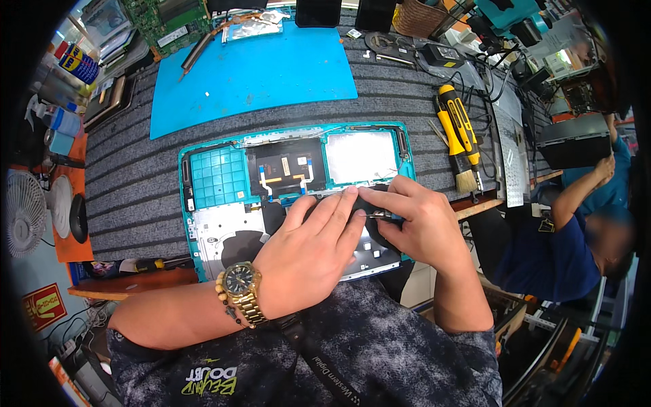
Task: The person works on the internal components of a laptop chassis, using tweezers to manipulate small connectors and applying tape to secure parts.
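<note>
An opened teal laptop base [218,178] lies on the grey striped mat, its inner metal plates and black film showing. My left hand [308,254], with a gold watch on the wrist, rests flat on the lower middle of the base, fingers spread. My right hand [413,220] pinches a thin metal tool [373,215], likely tweezers, with its tip pointing left toward my left fingertips. What lies under both hands is hidden.
A blue work mat [251,74] lies behind the laptop, with a green circuit board [166,24] at the far left. A yellow-handled screwdriver and a brush [461,139] lie to the right. Small fans [27,210] stand at the left edge. Another person [576,237] sits at right.
</note>
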{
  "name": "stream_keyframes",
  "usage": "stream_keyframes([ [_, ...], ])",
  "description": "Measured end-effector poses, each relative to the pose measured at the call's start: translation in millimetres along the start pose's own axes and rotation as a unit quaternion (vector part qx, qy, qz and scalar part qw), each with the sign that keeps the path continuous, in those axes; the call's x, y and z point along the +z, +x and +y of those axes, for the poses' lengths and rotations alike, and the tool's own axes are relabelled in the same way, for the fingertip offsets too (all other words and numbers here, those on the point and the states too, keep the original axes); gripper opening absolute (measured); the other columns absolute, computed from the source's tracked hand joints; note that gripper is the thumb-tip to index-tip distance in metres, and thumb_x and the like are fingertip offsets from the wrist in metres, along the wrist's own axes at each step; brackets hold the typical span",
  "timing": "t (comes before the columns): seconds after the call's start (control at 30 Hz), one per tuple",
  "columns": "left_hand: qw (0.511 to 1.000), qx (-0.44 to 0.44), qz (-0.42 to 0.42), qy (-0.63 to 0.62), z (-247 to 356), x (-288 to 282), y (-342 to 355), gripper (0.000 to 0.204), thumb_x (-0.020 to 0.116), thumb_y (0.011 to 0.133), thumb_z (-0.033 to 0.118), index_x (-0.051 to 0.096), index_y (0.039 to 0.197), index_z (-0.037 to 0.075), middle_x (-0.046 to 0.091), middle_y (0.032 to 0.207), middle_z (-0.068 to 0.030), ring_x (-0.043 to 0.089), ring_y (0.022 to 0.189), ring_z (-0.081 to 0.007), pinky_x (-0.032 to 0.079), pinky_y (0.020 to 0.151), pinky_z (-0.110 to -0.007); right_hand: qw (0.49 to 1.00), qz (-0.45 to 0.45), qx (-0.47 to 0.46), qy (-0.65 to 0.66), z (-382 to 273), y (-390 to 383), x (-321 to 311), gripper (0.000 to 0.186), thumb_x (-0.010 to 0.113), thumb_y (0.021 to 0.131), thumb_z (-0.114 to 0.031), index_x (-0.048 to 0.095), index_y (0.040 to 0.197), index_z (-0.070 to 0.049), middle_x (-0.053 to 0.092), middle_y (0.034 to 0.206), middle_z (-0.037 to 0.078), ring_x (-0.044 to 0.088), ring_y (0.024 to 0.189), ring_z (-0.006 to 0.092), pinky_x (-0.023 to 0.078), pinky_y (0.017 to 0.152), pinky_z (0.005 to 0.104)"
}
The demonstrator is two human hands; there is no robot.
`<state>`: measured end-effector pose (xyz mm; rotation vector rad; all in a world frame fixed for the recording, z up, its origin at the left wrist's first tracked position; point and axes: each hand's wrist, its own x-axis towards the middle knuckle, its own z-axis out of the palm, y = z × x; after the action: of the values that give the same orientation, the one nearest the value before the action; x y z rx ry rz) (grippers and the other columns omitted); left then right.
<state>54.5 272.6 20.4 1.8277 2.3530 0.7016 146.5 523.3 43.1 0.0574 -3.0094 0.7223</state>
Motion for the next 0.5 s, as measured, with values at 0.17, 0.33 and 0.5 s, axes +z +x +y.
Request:
stream_keyframes([
  [0.17,0.999,-0.004,-0.038,0.018,9,-4,1,0.101,0.099,0.084,0.058,0.068,0.156,-0.006,0.056,0.172,-0.0329,0.054,0.158,-0.0435,0.044,0.127,-0.060,1.000,0.001,0.000,0.011,1,1,1,0.062,0.092,0.080,-0.002,0.090,0.141,-0.017,0.070,0.097,0.009,0.074,0.082,0.0320,0.062,0.072,0.0430],
  [0.33,0.997,-0.001,-0.046,0.061,9,-2,2,0.105,0.098,0.082,0.064,0.068,0.156,-0.005,0.058,0.170,-0.0331,0.055,0.157,-0.0426,0.044,0.125,-0.059,0.998,-0.009,0.001,0.054,1,2,-4,0.056,0.090,0.088,-0.004,0.086,0.143,-0.013,0.073,0.103,0.013,0.075,0.090,0.0343,0.062,0.079,0.0440],
  [0.5,0.998,-0.015,-0.026,0.062,10,-2,4,0.105,0.097,0.083,0.064,0.067,0.156,-0.005,0.060,0.168,-0.0324,0.057,0.153,-0.0414,0.045,0.122,-0.058,0.980,0.028,0.048,0.193,5,-4,-16,0.039,0.071,0.110,-0.015,0.070,0.146,-0.001,0.073,0.112,0.022,0.075,0.101,0.0421,0.060,0.091,0.0473],
])
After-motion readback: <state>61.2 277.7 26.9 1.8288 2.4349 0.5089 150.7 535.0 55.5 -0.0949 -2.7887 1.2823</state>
